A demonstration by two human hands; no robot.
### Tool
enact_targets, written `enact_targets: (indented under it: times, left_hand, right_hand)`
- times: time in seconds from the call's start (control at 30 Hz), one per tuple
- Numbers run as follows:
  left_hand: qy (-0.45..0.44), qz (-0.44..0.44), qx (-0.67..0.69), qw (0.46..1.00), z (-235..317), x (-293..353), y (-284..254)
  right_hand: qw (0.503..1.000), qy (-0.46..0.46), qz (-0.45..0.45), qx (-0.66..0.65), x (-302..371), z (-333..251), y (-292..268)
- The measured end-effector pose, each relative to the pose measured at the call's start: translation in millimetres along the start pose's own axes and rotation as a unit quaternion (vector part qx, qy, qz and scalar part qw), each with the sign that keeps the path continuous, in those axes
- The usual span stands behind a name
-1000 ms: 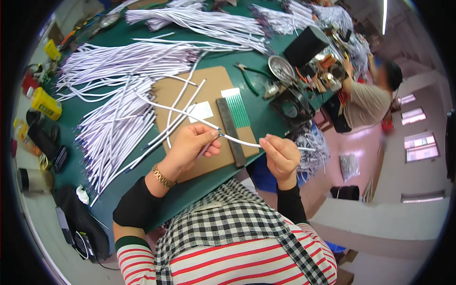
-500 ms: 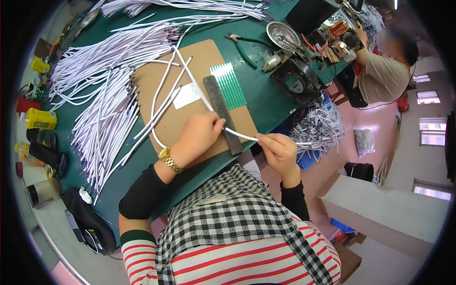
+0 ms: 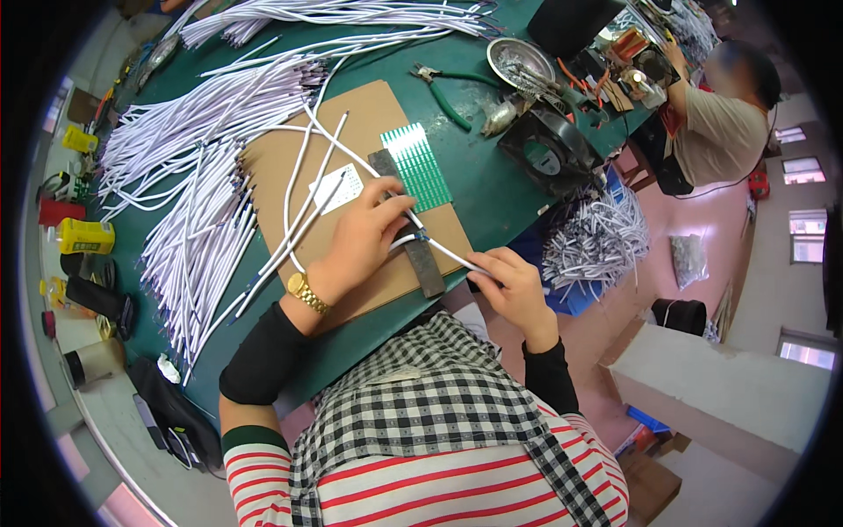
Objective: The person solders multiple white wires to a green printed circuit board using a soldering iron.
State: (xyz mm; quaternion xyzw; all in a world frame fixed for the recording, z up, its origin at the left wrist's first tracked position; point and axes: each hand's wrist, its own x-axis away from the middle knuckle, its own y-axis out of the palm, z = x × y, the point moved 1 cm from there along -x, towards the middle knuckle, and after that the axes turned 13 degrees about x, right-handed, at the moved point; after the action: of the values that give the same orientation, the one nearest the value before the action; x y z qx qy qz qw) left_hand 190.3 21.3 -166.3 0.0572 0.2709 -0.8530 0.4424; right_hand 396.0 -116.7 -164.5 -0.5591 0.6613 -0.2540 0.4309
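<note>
My right hand is closed in a pinch on a white cable. This cable slants up and left across a dark, narrow bar. My left hand is over the bar, its index finger and thumb closed around white cable by the bar's middle. A short white cable length with a blue end comes out below these fingers and meets the other cable at the bar; my fingers hide part of both. Under the bar lies a brown cardboard sheet, with loose white cables across it.
Large bundles of white cables cover the green table at left. Beside the bar lies a green circuit board panel. Green-handled pliers, a metal bowl and a black fan are farther right. A co-worker sits beyond.
My left hand has moved slightly up along the bar, and its index finger has stretched out. A blue cable end now shows against the cable my right hand pinches. The view has shifted slightly.
</note>
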Motion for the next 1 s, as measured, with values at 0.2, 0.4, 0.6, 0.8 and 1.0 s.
enact_targets:
  times: [0.2, 0.4, 0.6, 0.8, 1.0]
  left_hand:
    - [0.094, -0.142, -0.077, 0.982, -1, -14, -11]
    - [0.156, -0.126, -0.095, 0.975, -6, -16, -9]
    - [0.027, -0.192, 0.046, 0.98, -12, -13, -16]
    - [-0.075, -0.141, 0.083, 0.984, -5, -13, -10]
    - [-0.096, -0.168, 0.098, 0.976, -4, -13, -10]
  right_hand:
    - [0.999, -0.011, 0.001, -0.043, -14, -17, 24]
    - [0.998, -0.001, 0.058, -0.032, -25, -26, 39]
    - [0.995, -0.039, 0.086, -0.023, -41, -19, 35]
    - [0.995, -0.054, 0.084, -0.028, -48, -14, 42]
    - [0.991, -0.048, 0.108, -0.059, -50, -12, 52]
